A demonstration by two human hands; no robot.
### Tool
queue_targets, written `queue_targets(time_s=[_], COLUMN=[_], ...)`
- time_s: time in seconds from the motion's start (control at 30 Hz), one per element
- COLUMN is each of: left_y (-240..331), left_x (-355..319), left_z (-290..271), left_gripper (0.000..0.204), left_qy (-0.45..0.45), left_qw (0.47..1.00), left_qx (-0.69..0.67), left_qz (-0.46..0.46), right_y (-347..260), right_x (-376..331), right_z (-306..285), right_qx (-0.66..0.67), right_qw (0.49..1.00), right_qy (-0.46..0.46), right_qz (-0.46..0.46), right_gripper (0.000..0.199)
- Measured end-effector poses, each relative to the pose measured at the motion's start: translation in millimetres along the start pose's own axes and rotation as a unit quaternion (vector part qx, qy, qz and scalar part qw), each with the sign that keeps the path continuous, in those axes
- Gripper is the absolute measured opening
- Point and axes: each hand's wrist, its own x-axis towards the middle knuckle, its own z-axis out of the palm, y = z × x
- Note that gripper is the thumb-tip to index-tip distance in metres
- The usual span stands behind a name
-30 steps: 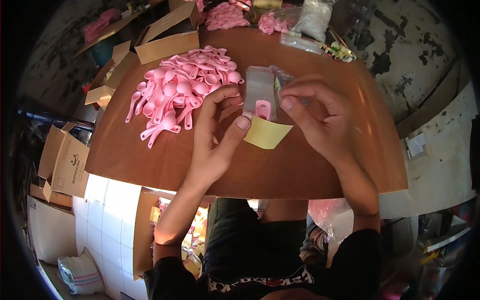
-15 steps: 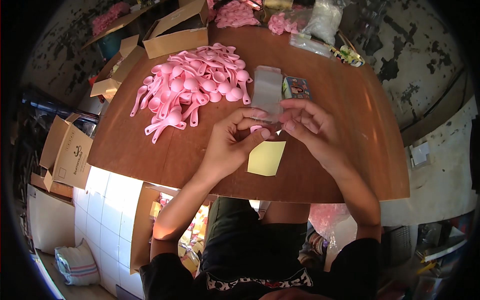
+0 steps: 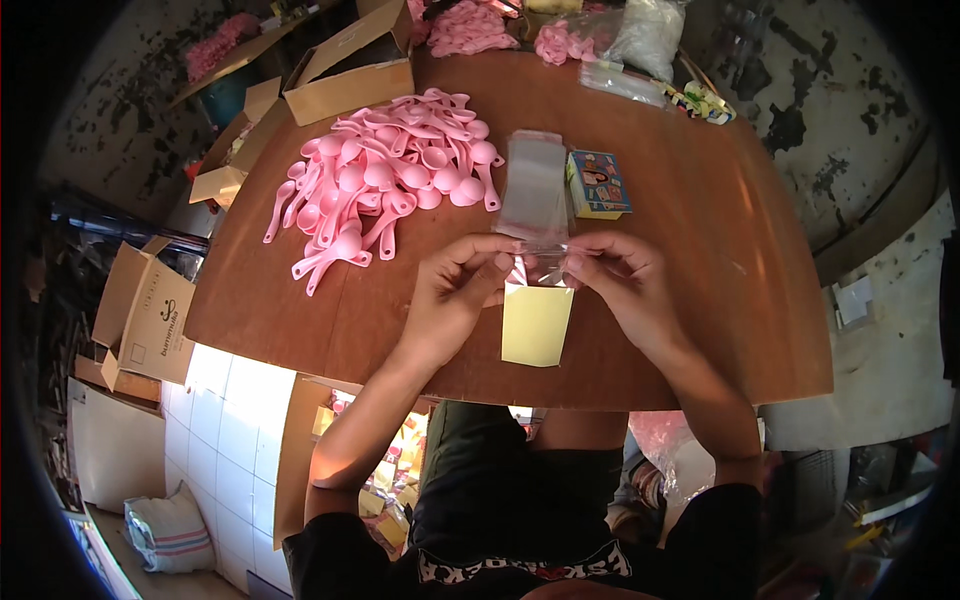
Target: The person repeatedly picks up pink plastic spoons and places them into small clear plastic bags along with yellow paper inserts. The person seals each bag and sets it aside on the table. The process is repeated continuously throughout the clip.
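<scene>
1. Both hands have come together at the table's (image 3: 700, 300) centre — a second ago they sat further toward 12 o'clock, around a small pink piece no longer visible.
2. The left hand (image 3: 455, 295) and right hand (image 3: 615, 285) each pinch the near mouth of a clear plastic sleeve (image 3: 535, 195), fingertips pressed together on its edge.
3. The sleeve lies flat, running toward 12 o'clock; the yellow card (image 3: 537, 325) lies at 6 o'clock, just under the thumbs.
4. The pink spoon pile (image 3: 385, 185) sits at 10 o'clock, a small printed box (image 3: 598, 183) at 1 o'clock.
5. Judging by this, the bagging step looks to be at the sleeve's mouth — opening or sealing, I cannot tell.
</scene>
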Motion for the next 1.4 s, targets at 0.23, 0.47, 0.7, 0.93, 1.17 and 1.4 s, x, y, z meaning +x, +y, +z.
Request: queue_targets(time_s=[0.23, 0.47, 0.7, 0.93, 1.17, 1.4], left_y=[1.4, -1.5, -0.9, 9.2, 41.2, -47.3], left_x=[-3.7, -5.2, -3.5, -23.3, -145.9, -248.4], left_z=[-0.4, -8.0, -8.6, -5.0, -48.2, -119.7], left_gripper=[0.019, 0.021, 0.013, 0.034, 0.023, 0.064], left_qy=[-0.006, -0.017, -0.047, -0.051, -0.172, -0.258], left_qw=[1.0, 1.0, 0.995, 0.995, 0.891, 0.659], left_qx=[-0.027, -0.005, -0.089, 0.066, 0.419, 0.582], left_qz=[-0.005, 0.005, -0.002, 0.054, -0.014, -0.4], right_y=[-0.7, -1.4, -6.2, -3.8, -7.9, 35.8], right_x=[-1.9, -1.5, -4.8, -12.3, -10.1, 42.8], right_z=[-7.3, -13.2, -11.7, 0.3, -21.6, -18.9], right_qx=[0.021, -0.031, -0.04, -0.093, -0.227, -0.484], right_qw=[1.0, 0.993, 0.99, 0.979, 0.96, 0.836], right_qy=[-0.02, -0.096, -0.1, -0.106, -0.137, -0.068], right_qz=[-0.001, -0.059, -0.088, -0.147, -0.085, -0.247], right_gripper=[0.014, 0.019, 0.015, 0.015, 0.011, 0.033])
